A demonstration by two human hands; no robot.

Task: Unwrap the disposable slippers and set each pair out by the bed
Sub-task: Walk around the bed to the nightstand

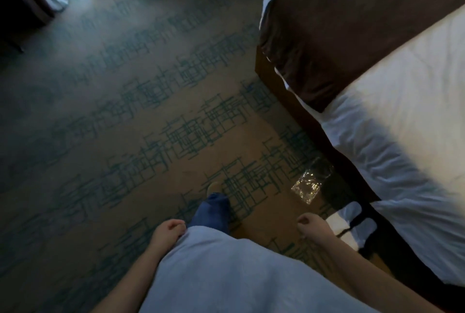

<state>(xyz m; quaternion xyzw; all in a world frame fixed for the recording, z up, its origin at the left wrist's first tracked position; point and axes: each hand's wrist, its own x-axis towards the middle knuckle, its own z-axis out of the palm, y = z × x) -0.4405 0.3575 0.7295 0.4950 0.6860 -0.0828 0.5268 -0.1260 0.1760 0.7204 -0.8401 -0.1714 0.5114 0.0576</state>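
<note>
Seemingly, one pair of white slippers [352,222] is already set out on the carpet [125,111] just beside the bed [402,124], with an empty clear wrapper [308,183] lying near the bed's base. Nothing is held: left hand [167,233] and right hand [310,224] are loosely curled. Another wrapped pair must be fetched next, it is judged. No writing can be read.

Head view looks steeply down from standing height at carpet [125,124] beside bed [402,124].
</note>
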